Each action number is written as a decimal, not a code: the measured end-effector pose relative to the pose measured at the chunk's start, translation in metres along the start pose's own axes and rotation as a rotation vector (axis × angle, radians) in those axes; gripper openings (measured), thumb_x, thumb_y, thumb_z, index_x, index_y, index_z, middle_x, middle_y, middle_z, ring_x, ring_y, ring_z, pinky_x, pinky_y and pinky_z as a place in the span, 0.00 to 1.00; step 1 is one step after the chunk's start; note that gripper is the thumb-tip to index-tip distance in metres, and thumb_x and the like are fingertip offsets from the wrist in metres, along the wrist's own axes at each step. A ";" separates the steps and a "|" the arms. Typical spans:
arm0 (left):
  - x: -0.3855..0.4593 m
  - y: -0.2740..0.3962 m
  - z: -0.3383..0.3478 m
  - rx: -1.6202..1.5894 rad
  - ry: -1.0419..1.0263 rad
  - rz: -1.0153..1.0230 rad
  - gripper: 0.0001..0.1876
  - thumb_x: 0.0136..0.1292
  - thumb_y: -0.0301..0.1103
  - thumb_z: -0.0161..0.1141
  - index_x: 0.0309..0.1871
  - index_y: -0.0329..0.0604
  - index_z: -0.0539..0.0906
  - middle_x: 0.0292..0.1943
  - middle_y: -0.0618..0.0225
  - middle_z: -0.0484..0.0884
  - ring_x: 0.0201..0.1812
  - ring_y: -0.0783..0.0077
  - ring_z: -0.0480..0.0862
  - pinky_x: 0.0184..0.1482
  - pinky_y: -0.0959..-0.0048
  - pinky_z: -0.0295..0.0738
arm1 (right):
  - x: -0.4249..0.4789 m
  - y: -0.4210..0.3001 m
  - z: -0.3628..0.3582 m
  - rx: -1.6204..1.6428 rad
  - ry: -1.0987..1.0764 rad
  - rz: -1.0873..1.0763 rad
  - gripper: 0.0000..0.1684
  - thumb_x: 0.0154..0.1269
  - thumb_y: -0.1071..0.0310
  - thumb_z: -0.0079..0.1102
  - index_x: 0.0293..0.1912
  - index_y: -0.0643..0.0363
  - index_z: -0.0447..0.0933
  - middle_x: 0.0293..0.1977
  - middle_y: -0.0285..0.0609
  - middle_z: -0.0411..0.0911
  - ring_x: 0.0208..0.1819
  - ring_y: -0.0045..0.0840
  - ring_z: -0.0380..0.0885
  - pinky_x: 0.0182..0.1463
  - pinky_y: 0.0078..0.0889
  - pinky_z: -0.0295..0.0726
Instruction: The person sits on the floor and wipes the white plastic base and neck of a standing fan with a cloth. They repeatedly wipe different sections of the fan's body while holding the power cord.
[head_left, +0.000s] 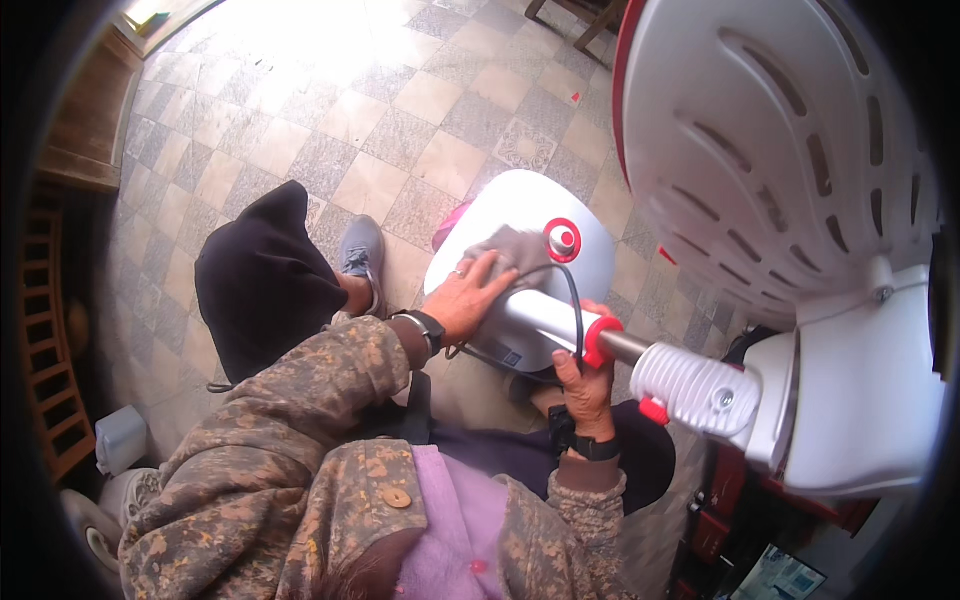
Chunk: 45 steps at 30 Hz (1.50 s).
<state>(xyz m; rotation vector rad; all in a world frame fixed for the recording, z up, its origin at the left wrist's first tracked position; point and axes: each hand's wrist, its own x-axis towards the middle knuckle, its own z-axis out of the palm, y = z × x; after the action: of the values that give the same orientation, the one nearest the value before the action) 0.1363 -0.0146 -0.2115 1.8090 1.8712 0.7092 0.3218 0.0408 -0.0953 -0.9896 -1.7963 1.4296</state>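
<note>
A white pedestal fan leans over the person's right side, its slatted head (772, 150) at the upper right and its rounded base (480, 202) on the floor before me. My left hand (469, 292) presses a greyish cloth (517, 244) onto the base, close to a red-ringed knob (562, 238). My right hand (589, 386) is wrapped around the fan's pole near its red collar (602, 340). A black power cord (576, 300) loops over the pole between the hands.
Patterned floor tiles (360, 176) surround the base. A wooden rack (45, 330) and a pale container (120, 440) stand at the left. Wooden furniture legs (592, 34) show at the top, and a dark red cabinet (720, 495) is at the lower right.
</note>
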 end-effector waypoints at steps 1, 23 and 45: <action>0.011 0.000 0.000 0.110 -0.036 0.063 0.31 0.56 0.26 0.53 0.67 0.50 0.63 0.66 0.48 0.59 0.64 0.41 0.62 0.64 0.55 0.63 | -0.001 -0.002 -0.001 0.013 -0.006 0.026 0.36 0.50 0.58 0.71 0.56 0.61 0.67 0.53 0.44 0.69 0.54 0.30 0.68 0.60 0.33 0.65; 0.147 -0.068 -0.018 -0.149 -0.184 -0.541 0.22 0.59 0.36 0.55 0.55 0.37 0.68 0.52 0.41 0.73 0.54 0.41 0.74 0.56 0.55 0.69 | 0.002 -0.007 -0.008 -0.072 -0.087 0.029 0.41 0.51 0.56 0.70 0.59 0.60 0.60 0.56 0.46 0.64 0.58 0.32 0.64 0.64 0.36 0.61; -0.010 -0.058 -0.048 0.082 -0.452 0.110 0.13 0.50 0.25 0.57 0.41 0.43 0.84 0.34 0.61 0.83 0.36 0.57 0.84 0.38 0.71 0.80 | 0.003 0.019 -0.012 0.071 -0.034 -0.090 0.30 0.54 0.64 0.68 0.54 0.62 0.67 0.50 0.43 0.69 0.53 0.29 0.67 0.61 0.34 0.62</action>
<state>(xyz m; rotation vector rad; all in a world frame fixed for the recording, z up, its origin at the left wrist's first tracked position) 0.0617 -0.0285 -0.2118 1.9384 1.5295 0.2290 0.3341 0.0518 -0.1112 -0.8426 -1.7793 1.4520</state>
